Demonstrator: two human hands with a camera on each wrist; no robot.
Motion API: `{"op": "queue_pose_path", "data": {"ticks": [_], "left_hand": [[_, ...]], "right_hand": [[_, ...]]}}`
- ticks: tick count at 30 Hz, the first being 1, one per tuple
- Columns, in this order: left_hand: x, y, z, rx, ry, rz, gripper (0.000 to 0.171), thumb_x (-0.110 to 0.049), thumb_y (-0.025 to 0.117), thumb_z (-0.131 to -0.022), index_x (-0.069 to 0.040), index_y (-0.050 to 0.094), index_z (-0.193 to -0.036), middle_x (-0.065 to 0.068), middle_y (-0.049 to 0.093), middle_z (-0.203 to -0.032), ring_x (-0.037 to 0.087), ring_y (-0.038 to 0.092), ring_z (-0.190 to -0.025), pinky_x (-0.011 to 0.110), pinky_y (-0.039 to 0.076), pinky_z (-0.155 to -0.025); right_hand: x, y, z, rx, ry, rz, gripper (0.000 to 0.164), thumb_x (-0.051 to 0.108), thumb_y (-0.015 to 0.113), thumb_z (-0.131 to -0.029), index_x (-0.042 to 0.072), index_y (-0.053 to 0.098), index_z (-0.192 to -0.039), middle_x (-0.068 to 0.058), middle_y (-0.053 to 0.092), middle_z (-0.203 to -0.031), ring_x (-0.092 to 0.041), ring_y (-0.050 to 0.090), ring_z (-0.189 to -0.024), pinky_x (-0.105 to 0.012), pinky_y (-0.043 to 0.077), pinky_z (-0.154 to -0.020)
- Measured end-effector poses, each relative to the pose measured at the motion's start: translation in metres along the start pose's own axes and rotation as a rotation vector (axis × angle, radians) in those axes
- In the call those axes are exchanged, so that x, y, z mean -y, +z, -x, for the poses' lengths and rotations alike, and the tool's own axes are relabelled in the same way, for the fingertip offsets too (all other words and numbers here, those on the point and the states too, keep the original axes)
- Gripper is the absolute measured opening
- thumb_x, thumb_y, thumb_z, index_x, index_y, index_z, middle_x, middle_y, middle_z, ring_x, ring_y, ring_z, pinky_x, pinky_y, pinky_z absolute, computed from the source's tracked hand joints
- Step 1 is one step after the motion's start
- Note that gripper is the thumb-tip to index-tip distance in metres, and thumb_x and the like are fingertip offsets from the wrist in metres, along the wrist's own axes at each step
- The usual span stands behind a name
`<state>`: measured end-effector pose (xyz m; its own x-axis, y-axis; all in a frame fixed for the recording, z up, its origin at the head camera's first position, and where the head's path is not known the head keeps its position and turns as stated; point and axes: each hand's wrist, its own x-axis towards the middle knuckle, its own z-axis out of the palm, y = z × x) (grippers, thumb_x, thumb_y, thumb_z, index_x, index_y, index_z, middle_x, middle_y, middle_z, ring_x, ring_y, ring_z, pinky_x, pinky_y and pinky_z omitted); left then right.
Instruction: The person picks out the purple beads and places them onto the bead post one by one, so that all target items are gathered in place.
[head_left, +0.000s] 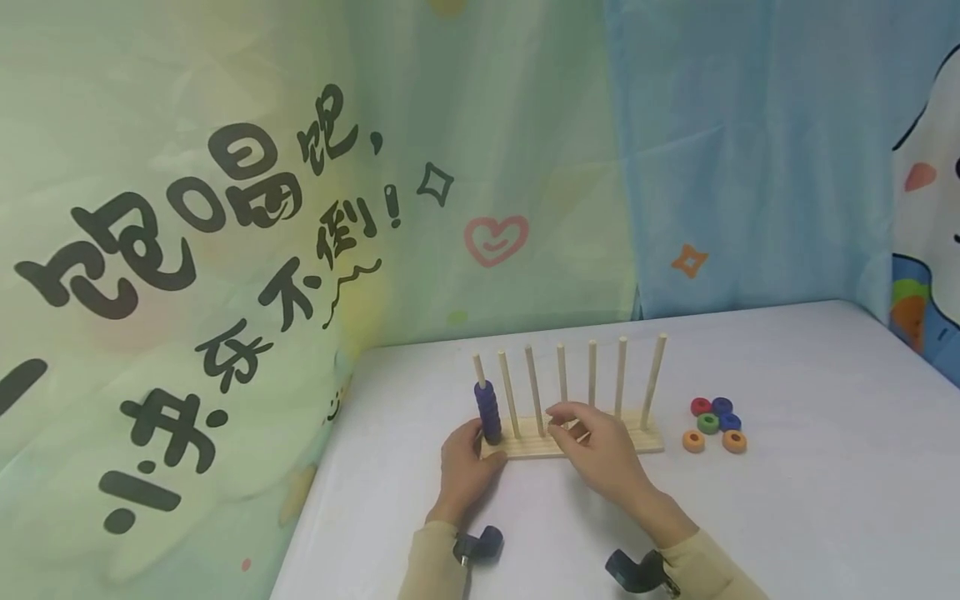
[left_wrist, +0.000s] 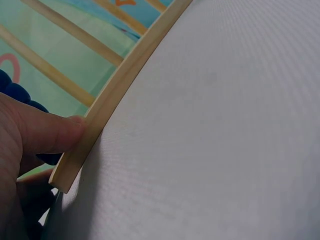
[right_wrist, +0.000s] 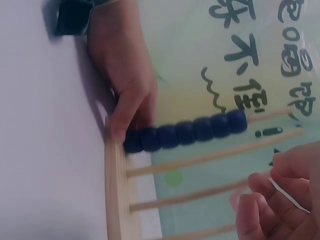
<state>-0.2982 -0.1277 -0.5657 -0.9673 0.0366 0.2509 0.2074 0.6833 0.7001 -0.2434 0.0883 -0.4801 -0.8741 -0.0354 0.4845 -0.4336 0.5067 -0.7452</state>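
Note:
A wooden peg rack stands on the table, with a row of several upright pegs. Blue beads are stacked on its leftmost peg; the other pegs look bare where visible. My left hand grips the rack's left end, its thumb on the front edge of the base and the fingers behind. Over the middle pegs hovers my right hand, fingers loosely bent. In the right wrist view no bead shows between those fingers. The hand hides part of the base and the lower middle pegs.
To the right of the rack lies a loose group of beads: a red bead, two blue beads, a green bead and two orange beads. Printed curtains hang behind and left of the white table.

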Motion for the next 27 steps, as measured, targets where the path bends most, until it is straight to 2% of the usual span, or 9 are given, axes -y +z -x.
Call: {"op": "queue_pose_path", "data": {"ticks": [3, 9, 15, 21, 27], "left_hand": [[0.0, 0.0, 0.0, 0.004, -0.006, 0.002, 0.055, -0.022, 0.077, -0.075, -0.009, 0.062, -0.126, 0.011, 0.063, -0.129, 0.032, 0.052, -0.126, 0.052, 0.032, -0.112], [-0.001, 0.0, 0.001, 0.018, -0.017, 0.001, 0.056, -0.022, 0.077, -0.075, -0.008, 0.061, -0.127, 0.012, 0.062, -0.13, 0.033, 0.051, -0.127, 0.052, 0.032, -0.113], [-0.001, 0.0, 0.0, 0.012, -0.003, 0.007, 0.056, -0.022, 0.077, -0.075, -0.007, 0.061, -0.126, 0.012, 0.062, -0.129, 0.033, 0.052, -0.126, 0.051, 0.033, -0.112], [0.0, 0.0, 0.0, 0.006, 0.003, 0.01, 0.056, -0.022, 0.076, -0.074, -0.007, 0.062, -0.126, 0.012, 0.062, -0.129, 0.033, 0.052, -0.126, 0.051, 0.033, -0.112], [0.001, 0.0, 0.0, 0.006, 0.013, 0.01, 0.055, -0.021, 0.077, -0.074, -0.008, 0.062, -0.125, 0.012, 0.063, -0.128, 0.033, 0.053, -0.125, 0.051, 0.034, -0.112]], "right_hand": [[-0.006, -0.006, 0.004, -0.026, -0.005, 0.023, 0.021, 0.007, 0.072, -0.085, 0.012, 0.071, -0.106, 0.004, 0.07, -0.089, -0.007, 0.061, -0.068, -0.023, 0.053, -0.059], [-0.019, -0.017, 0.01, -0.051, 0.042, 0.049, 0.021, 0.008, 0.072, -0.086, 0.01, 0.071, -0.107, 0.003, 0.07, -0.09, -0.008, 0.062, -0.071, -0.023, 0.054, -0.061], [-0.035, -0.026, 0.015, -0.112, 0.045, 0.082, 0.019, 0.007, 0.072, -0.085, 0.009, 0.072, -0.104, 0.0, 0.072, -0.089, -0.01, 0.062, -0.07, -0.023, 0.054, -0.061], [-0.054, -0.033, 0.019, -0.13, 0.072, 0.124, 0.02, 0.006, 0.07, -0.087, 0.009, 0.071, -0.107, -0.002, 0.072, -0.094, -0.013, 0.064, -0.074, -0.021, 0.055, -0.064], [-0.064, -0.039, 0.024, -0.178, 0.089, 0.158, 0.019, 0.008, 0.07, -0.088, 0.009, 0.071, -0.107, -0.002, 0.073, -0.094, -0.014, 0.063, -0.078, -0.019, 0.053, -0.065]]}}
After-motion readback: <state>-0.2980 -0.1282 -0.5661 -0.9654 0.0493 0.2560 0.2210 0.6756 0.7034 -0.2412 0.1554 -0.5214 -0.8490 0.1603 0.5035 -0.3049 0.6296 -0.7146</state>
